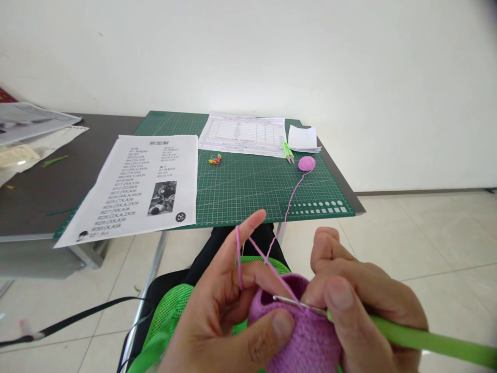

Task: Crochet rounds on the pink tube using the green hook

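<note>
A rounded, hollow piece of purple crochet (310,339) is pinched at its rim by my left hand (236,311), whose index finger is raised with purple yarn looped over it. My right hand (361,305) grips a crochet hook (435,339) by its green handle. The hook's metal tip passes through the rim and points left, with yarn across it. From my left hand the yarn runs up to a small purple ball (306,164) on the green cutting mat (248,191).
On the mat lie a printed pattern sheet (135,176), a form (244,133), colored stitch markers (215,159), green-handled snips (288,153) and white paper slips (303,139). More papers (34,140) are at the table's left. A white wall stands behind.
</note>
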Tool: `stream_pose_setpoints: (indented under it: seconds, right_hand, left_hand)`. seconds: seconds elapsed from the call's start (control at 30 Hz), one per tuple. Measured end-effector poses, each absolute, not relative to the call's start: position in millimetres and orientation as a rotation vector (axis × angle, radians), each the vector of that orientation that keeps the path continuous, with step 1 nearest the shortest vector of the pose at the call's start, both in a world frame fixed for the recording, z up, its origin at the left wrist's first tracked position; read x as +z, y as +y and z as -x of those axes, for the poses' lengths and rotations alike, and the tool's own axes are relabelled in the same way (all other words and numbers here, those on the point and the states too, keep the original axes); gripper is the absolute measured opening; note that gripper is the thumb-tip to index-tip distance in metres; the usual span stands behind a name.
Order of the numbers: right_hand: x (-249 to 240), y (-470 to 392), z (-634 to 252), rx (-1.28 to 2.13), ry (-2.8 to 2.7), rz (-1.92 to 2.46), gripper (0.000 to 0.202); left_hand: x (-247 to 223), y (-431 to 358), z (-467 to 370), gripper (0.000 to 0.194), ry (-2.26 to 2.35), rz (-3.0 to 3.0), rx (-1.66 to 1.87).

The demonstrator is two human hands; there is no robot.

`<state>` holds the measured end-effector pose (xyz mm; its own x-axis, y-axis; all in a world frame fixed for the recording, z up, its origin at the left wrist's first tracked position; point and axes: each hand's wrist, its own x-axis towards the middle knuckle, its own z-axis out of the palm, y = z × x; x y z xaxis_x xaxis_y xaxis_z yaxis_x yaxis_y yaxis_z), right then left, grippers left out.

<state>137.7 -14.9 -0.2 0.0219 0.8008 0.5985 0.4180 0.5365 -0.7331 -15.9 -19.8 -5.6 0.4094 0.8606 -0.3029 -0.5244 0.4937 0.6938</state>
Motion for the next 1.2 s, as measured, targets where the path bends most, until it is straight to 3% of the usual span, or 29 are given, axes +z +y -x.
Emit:
stream_pose_setpoints:
  seconds: [0.13, 0.3, 0.67, 0.9, 1.2]
  right_hand:
    - [-2.7, -18.4, -139.6, 0.243, -1.702, 1.08, 0.03]
    - [-4.6, -19.7, -141.6, 0.09, -1.722, 1.126, 0.037]
    - [6.2, -12.5, -159.5, 0.215, -1.973, 0.963, 0.015]
    - [12.0, -8.5, -159.9, 0.404, -1.987, 0.918, 0.018]
    - [-0.1, -28.4, -138.0, 0.025, -1.81, 1.216, 0.023]
  left_hand:
    - [0.7, -23.0, 13.9, 0.073, 0.896, -0.594, 0.945]
    - [3.5, -24.3, 12.6, 0.077, 0.909, -0.613, 0.916]
    - [6.2, -26.2, 6.0, 0.083, 0.857, -0.56, 1.02]
    - [7.8, -24.9, 8.1, 0.082, 0.806, -0.521, 0.982]
    - [1.2, -31.7, 2.8, 0.081, 0.796, -0.48, 1.1]
